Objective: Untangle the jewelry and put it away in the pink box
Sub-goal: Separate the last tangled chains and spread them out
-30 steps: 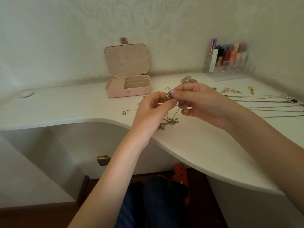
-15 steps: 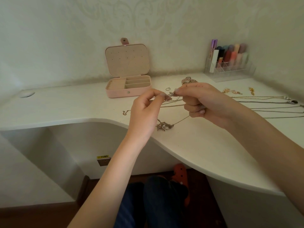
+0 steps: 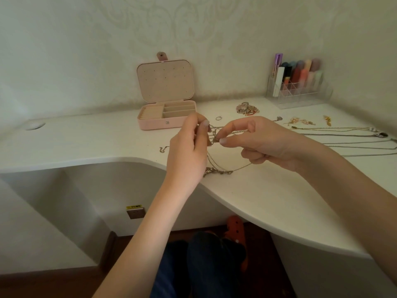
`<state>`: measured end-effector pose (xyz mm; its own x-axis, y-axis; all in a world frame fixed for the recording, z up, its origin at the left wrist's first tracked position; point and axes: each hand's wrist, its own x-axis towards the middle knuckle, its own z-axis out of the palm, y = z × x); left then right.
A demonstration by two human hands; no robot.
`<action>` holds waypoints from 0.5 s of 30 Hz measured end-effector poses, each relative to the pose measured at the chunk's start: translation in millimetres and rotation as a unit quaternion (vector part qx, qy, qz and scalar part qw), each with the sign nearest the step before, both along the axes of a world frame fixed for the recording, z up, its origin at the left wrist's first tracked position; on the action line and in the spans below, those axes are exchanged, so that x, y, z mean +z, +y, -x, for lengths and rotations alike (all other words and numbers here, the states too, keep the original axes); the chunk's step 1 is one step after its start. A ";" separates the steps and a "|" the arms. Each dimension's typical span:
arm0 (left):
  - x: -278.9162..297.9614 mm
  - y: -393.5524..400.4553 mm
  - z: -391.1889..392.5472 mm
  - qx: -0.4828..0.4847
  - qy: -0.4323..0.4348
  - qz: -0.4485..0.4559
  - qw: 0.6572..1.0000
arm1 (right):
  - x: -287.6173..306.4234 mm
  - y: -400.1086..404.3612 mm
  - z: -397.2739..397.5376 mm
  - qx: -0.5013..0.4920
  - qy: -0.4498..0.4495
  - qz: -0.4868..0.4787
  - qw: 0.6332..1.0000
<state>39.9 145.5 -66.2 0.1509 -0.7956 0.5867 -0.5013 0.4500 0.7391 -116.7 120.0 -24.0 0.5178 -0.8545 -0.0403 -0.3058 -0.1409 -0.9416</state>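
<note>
A tangled gold chain hangs between my hands above the white desk, its knotted lower part resting near the desk's front edge. My left hand pinches the upper strands between thumb and fingertips. My right hand pinches the same chain just to the right, with another strand running under its curled fingers. The pink box stands open behind my hands, lid upright against the wall, its compartments showing.
A heap of jewelry, a ring, gold earrings and several straightened necklaces lie to the right. A clear organizer with cosmetics stands at the back right. The desk's curved front edge dips near my hands.
My hands have drawn apart a little, pulling the strands open. The knotted part has dropped lower toward the desk's front edge.
</note>
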 end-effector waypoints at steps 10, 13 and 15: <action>4.0 -1.0 -1.9 -0.038 0.116 -0.076 0.990 | -3.2 -1.2 -0.4 0.005 0.010 0.004 1.000; 4.0 0.2 -4.0 -0.050 0.143 -0.080 0.985 | -3.1 -3.2 0.2 -0.011 -0.021 0.008 1.000; 4.8 1.4 -4.2 -0.061 0.156 -0.088 0.982 | -3.5 -4.9 0.6 -0.022 -0.040 0.011 0.999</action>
<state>44.0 146.9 -61.3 0.1981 -0.9041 0.3786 -0.1881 0.3440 0.9199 -117.3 115.1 -27.5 0.4798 -0.8772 0.0183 -0.2369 -0.1496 -0.9599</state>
